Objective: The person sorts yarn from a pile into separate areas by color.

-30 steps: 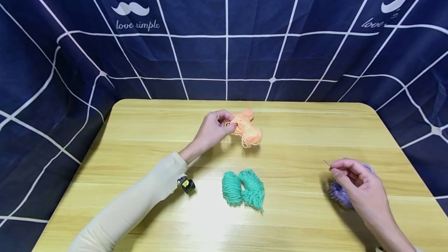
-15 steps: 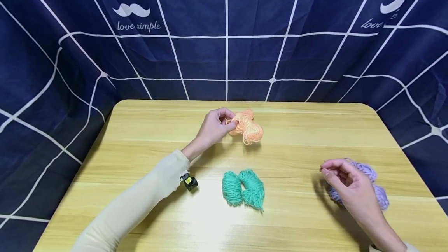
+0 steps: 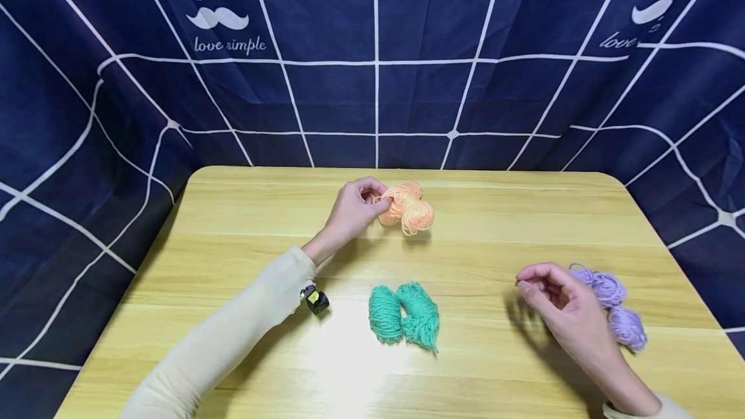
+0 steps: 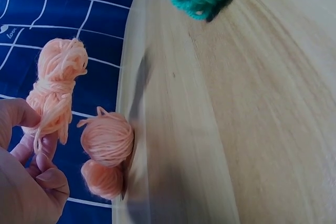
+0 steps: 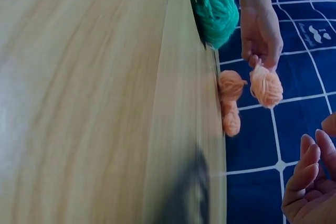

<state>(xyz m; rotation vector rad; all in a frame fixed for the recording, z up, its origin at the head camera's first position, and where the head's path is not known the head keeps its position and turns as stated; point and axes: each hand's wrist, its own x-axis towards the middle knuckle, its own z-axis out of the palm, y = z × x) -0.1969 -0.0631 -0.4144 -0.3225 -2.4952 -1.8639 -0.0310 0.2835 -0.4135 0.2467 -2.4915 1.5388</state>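
My left hand pinches a peach yarn skein by its end, between thumb and fingers. The skein is tied in at its waist and hangs over a second peach skein that lies on the table. Over the right side of the table, my right hand has thumb and forefinger tips together and the other fingers curled. Only a tiny dark bit shows at that pinch; the thin needle-like piece there is mostly hidden. A purple yarn skein lies behind and right of this hand, which no longer overlaps most of it.
Green yarn lies in two plump lobes at the middle of the wooden table. A dark blue cloth with white lines stands around the back and sides. A small black device sits at my left wrist.
My right hand has moved left, uncovering more of the purple skein. The thin piece that stuck out from its fingertips has nearly gone from sight. My left hand has shifted only slightly with the peach skein.
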